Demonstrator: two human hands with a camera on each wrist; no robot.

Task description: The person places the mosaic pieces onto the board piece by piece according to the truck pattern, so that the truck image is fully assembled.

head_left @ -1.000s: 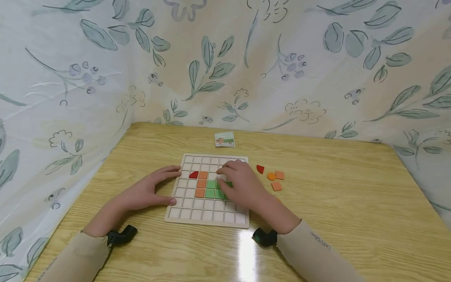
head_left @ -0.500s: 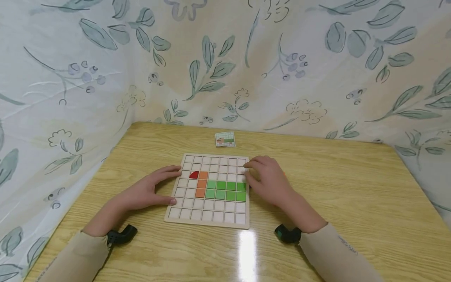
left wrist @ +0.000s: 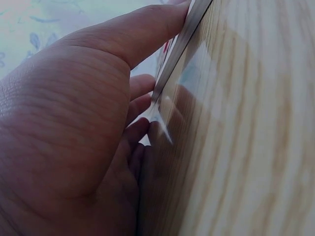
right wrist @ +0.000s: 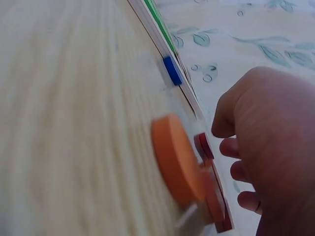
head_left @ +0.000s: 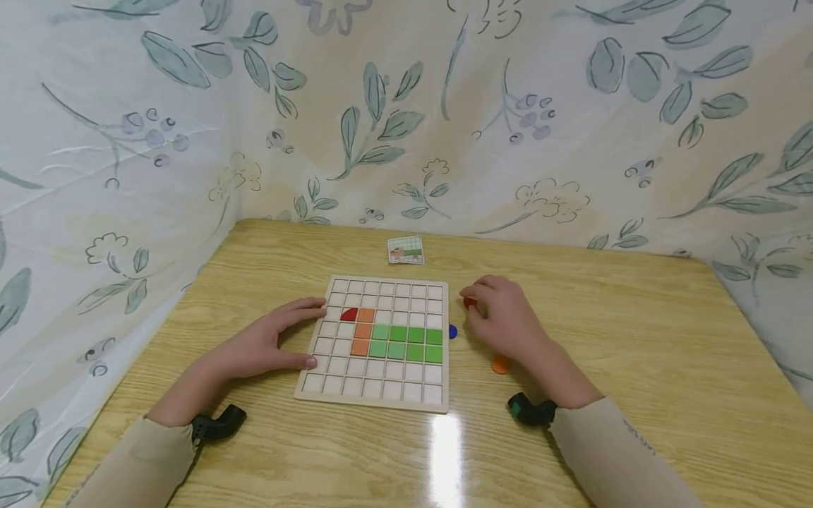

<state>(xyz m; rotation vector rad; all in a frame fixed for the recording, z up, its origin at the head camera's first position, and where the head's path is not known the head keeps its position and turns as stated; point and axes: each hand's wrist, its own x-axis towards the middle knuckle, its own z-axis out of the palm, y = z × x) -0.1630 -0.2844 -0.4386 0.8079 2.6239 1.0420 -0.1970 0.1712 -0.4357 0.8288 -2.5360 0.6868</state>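
Note:
A square wooden grid board [head_left: 394,391] lies on the table. Set into it are a red quarter-circle [head_left: 349,315], an orange column [head_left: 363,330] and green squares [head_left: 416,353]. At the board's left edge rests my left hand [head_left: 260,346], thumb and fingertips touching the rim. In the left wrist view that hand [left wrist: 74,118] lies along the board's edge [left wrist: 179,51]. My right hand [head_left: 508,321] hovers over a loose red quarter-circle piece [head_left: 470,302]. The right wrist view shows its fingers bent, apart from the red piece [right wrist: 203,146].
A small pattern card [head_left: 405,250] lies behind the board. A blue piece [head_left: 452,331] sits against the board's right edge, and an orange disc [head_left: 500,365] lies under the right wrist. More orange pieces [right wrist: 212,196] show in the right wrist view. Floral cloth hangs behind the table.
My right hand has moved right, off the board to the loose red piece, uncovering the green squares and the blue piece. My left hand has stayed at the board's left edge.

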